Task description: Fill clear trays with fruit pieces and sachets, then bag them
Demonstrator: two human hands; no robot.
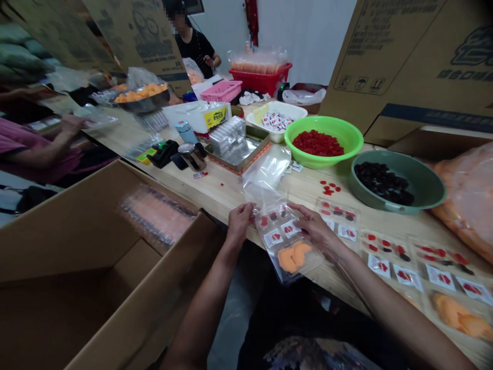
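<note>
Both my hands hold a clear plastic tray (287,240) over the near edge of the wooden table (227,187). The tray carries orange slices, small red-and-white sachets, and red and dark pieces. A clear plastic bag (265,174) stands open at the tray's far end. My left hand (239,222) pinches the tray's far left corner and the bag's mouth. My right hand (316,226) grips the tray's right side, fingers curled on it.
Filled trays (408,262) lie in a row on the right. A green bowl of red pieces (323,141), a grey-green bowl of dark pieces (396,182), a sachet dish (275,121), an open cardboard box (96,272) at left. Other people sit at left and far back.
</note>
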